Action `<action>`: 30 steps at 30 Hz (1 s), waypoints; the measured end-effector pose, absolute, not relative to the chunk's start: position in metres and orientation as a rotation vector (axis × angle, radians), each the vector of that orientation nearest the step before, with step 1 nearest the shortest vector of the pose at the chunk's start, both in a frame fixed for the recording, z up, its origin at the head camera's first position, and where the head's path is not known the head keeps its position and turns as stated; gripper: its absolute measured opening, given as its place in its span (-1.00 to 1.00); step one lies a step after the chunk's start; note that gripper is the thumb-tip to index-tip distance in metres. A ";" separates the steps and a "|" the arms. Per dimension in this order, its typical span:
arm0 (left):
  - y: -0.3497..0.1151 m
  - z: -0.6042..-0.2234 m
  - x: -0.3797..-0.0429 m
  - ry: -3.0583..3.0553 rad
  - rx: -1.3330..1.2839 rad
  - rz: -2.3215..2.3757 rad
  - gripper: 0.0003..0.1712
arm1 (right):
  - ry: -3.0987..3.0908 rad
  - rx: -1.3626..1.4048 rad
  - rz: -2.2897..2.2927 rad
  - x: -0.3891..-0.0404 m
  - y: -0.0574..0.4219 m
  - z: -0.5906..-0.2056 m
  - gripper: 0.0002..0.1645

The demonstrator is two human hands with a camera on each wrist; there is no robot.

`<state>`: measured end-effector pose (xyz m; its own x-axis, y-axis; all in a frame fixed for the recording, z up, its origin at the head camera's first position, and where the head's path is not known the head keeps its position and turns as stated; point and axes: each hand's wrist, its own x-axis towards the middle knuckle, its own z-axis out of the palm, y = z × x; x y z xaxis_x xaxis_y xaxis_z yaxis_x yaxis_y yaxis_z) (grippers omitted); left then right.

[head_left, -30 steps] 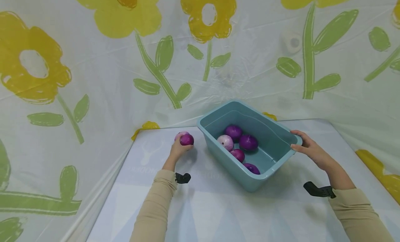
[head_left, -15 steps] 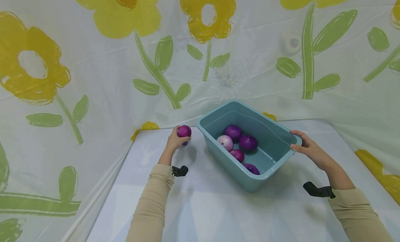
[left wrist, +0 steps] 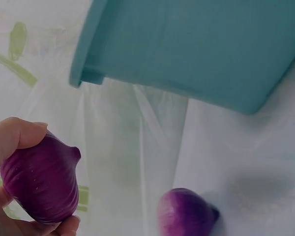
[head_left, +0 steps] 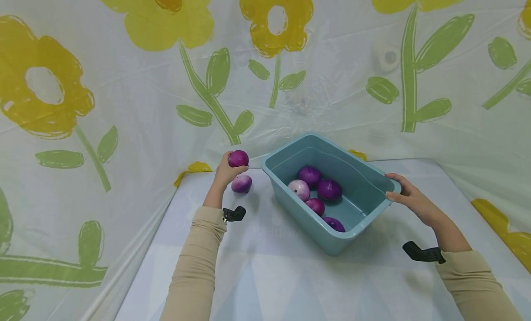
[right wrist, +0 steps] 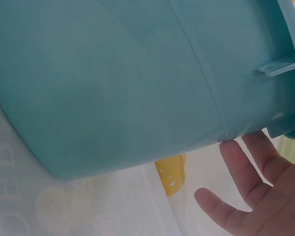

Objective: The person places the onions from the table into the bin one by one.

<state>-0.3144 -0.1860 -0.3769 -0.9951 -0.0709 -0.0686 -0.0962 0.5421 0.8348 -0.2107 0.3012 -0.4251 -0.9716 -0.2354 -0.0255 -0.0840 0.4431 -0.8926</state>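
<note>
My left hand [head_left: 226, 171] holds a red onion [head_left: 238, 159] above the far left of the table. In the left wrist view, thumb and fingers curl round this onion [left wrist: 42, 179]. Below it, a second red onion [head_left: 242, 183] rests on the table, apart from the hand. To the right stands a teal plastic bin [head_left: 298, 215] with several onions inside, purple ones [head_left: 329, 189] and a paler one [head_left: 299, 188]. My right hand [head_left: 415, 199] grips the bin's right corner, thumb at the rim. The right wrist view shows its fingers [right wrist: 243, 169] against the outer wall.
A white sheet [head_left: 332, 81] printed with yellow flowers hangs behind and beside the table [head_left: 269, 275]. The bin's far left corner stands close to the left hand. Each wrist wears a black camera mount [head_left: 423, 253].
My left hand has lifted the onion up and slightly left, and the second onion on the table now shows beneath it. The right hand and the bin have stayed in place.
</note>
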 end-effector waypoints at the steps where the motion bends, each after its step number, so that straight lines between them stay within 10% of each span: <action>1: -0.186 -0.374 -0.315 2.737 -0.146 1.494 -0.09 | 2.539 -0.284 -1.560 -0.211 0.301 -0.425 -0.21; 30: -0.125 -0.333 -0.316 2.625 0.038 1.604 -0.11 | 2.530 -0.275 -1.571 -0.208 0.299 -0.422 -0.22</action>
<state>-0.3165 -0.1248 -0.3330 -0.9976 0.0546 -0.0424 -0.0128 0.4565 0.8896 -0.2082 0.2993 -0.4221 -0.9718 -0.2339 -0.0309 -0.0760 0.4343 -0.8976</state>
